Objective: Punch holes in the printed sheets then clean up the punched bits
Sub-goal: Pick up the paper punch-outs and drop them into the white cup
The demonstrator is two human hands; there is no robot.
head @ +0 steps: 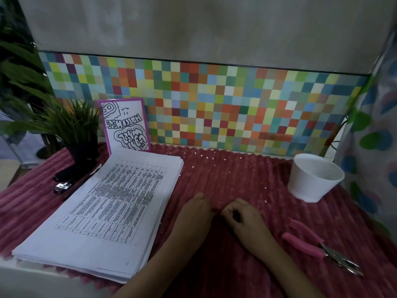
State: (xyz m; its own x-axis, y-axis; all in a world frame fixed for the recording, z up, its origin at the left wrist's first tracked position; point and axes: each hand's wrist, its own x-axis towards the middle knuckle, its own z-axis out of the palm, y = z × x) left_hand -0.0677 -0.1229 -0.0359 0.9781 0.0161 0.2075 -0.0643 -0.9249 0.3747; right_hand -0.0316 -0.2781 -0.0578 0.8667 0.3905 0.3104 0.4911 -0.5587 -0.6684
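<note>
Both hands lie close together on the ribbed red cloth at the near middle; the left hand shows only its back, fingers bent down toward the fabric, so whether it grips anything cannot be told; the right hand is curled into a loose fist with thumb against forefinger, and whether bits are inside cannot be told either. Punching looks finished: the printed sheets sit stacked at the left, and the pink-handled hole punch lies set down at the near right, apart from both hands. The punched bits are small white dots scattered over the cloth, mostly toward the far edge, a few nearer the right hand.

Gathering is likely the step in hand; the ridges will probably trap the dots, so sweeping along the grooves rather than across them should work better; herding them into one heap before lifting saves picking each singly; the white cup at the far right looks a fit place to drop them, though brought nearer first; quick motions may well flick the light paper away.
</note>
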